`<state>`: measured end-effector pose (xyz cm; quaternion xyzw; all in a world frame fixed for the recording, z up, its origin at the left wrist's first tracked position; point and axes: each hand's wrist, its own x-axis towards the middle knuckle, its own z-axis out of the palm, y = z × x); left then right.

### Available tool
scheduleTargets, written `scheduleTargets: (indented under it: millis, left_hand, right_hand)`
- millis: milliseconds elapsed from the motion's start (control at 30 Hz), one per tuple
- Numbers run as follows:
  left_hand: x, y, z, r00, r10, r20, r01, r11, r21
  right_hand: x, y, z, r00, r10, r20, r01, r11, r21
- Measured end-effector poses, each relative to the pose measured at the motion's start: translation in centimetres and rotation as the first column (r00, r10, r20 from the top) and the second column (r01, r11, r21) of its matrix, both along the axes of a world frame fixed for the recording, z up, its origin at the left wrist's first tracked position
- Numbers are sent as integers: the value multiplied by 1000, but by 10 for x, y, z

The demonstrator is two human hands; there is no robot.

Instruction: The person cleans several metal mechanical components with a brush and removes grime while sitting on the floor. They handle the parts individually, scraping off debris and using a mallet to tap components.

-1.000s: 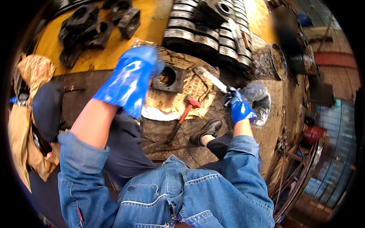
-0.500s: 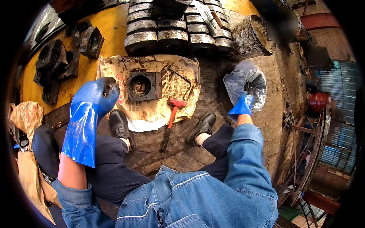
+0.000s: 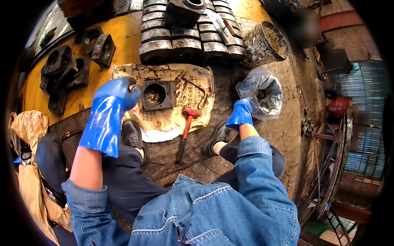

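A dirty metal floor [image 3: 287,135], grey-brown near the person and yellow [image 3: 123,37] farther off, carries everything. On it lies a stained sheet of paper [image 3: 164,119] with a square metal block [image 3: 158,95] and a bent wire hook [image 3: 199,92] on top, and a red-headed hammer [image 3: 185,131] lies with its head on the paper's edge and its handle on the bare floor. Beyond the paper stand rows of round metal discs [image 3: 184,43], to the left dark metal blocks [image 3: 65,69], to the right a grimy bucket [image 3: 264,43] and a clear plastic bag [image 3: 262,92].
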<state>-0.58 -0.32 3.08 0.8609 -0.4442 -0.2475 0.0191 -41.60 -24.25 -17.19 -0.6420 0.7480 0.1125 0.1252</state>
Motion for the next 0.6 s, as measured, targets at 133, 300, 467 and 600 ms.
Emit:
scheduleTargets:
  millis: [133, 300, 467, 600]
  left_hand:
    - [18, 8, -22, 997, -67, 35, 70, 993, -91]
    - [31, 19, -18, 1000, 19, 19, -18, 999, -50]
    - [41, 26, -5, 997, 72, -32, -70, 996, 47]
    - [44, 28, -8, 996, 69, -55, -66, 996, 63]
  right_hand:
    - [51, 27, 48, 962, -12, 271, 22, 999, -34]
    - [165, 91, 86, 796, -195, 573, 17, 953, 301]
    - [237, 109, 58, 329, 938, 114, -924, 294, 244]
    - [259, 109, 11, 379, 925, -20, -915, 378, 141]
